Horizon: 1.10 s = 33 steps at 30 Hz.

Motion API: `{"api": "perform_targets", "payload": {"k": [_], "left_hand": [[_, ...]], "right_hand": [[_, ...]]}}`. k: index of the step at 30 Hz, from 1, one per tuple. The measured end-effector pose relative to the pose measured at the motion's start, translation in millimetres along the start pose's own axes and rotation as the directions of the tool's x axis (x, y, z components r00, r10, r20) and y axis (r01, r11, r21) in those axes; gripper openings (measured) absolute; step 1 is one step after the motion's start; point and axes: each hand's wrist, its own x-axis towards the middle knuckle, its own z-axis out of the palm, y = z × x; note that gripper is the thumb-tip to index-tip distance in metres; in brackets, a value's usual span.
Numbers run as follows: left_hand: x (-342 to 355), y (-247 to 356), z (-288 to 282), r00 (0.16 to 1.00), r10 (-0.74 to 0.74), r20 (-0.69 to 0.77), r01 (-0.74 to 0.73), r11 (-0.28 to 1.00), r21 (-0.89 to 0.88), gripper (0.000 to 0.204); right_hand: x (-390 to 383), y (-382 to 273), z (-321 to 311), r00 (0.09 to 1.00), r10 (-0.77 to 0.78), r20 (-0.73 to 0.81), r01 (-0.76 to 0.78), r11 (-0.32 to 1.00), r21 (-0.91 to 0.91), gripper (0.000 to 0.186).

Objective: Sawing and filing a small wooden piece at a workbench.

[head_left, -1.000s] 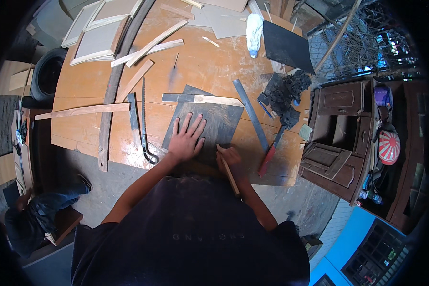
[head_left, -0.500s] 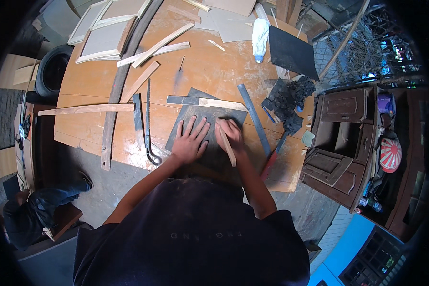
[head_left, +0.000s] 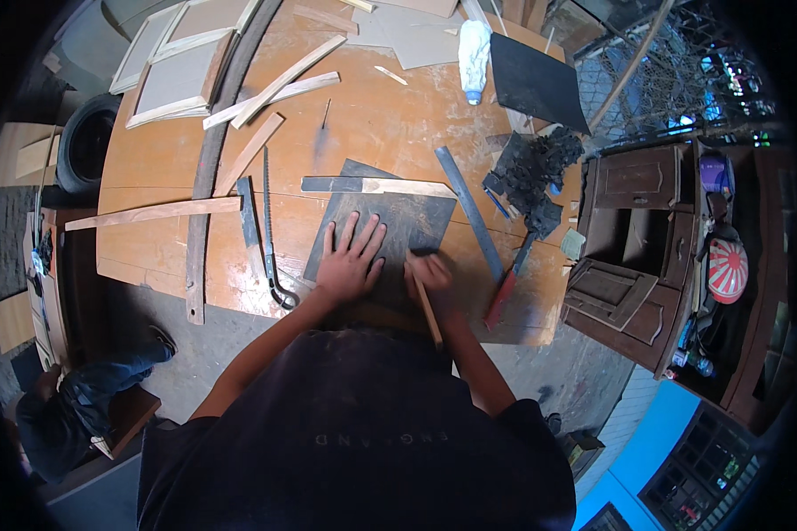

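Note:
A dark grey sheet, dusty with pale scuffs, lies on the wooden table before me. My left hand rests flat on its left part, fingers spread. In my closed right hand, over the sheet's right part, is a slim wooden stick; its long end points back toward my body. Across the far part of the sheet lies a strip, half dark and half pale wood. Right of it is a flat dark bar. A narrow-bladed saw lies to the left.
Long wooden strips and small framed panels cover the table's left and far side. At right are crumpled black scraps, a red-handled tool, a white bottle and a black sheet. Another person sits at lower left.
My right hand has drawn the wooden stick back toward my body along the sheet. The left hand stays flat in place. The whole view has shifted slightly.

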Motion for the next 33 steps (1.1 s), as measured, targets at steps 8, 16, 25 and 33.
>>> {"api": "perform_targets", "payload": {"k": [8,16,25,33], "left_hand": [[0,3,0,1.0,-0.018,0.004,0.018,1.0,-0.013,0.064],[1,1,-1,1.0,-0.022,0.004,0.022,1.0,-0.023,0.063],[2,1,0,1.0,-0.023,0.01,0.023,1.0,-0.021,0.063],[0,3,2,1.0,-0.018,-0.007,0.018,1.0,-0.025,0.064]], "right_hand": [[64,27,24,0.996,-0.076,-0.044,0.081,0.989,0.124,0.009],[-17,4,1,0.999,-0.037,-0.034,0.04,0.995,0.093,0.019],[-10,3,4,0.999,-0.006,0.039,0.007,1.0,-0.025,0.022],[69,22,25,0.999,-0.04,-0.029,0.043,0.993,0.114,0.016]]}}
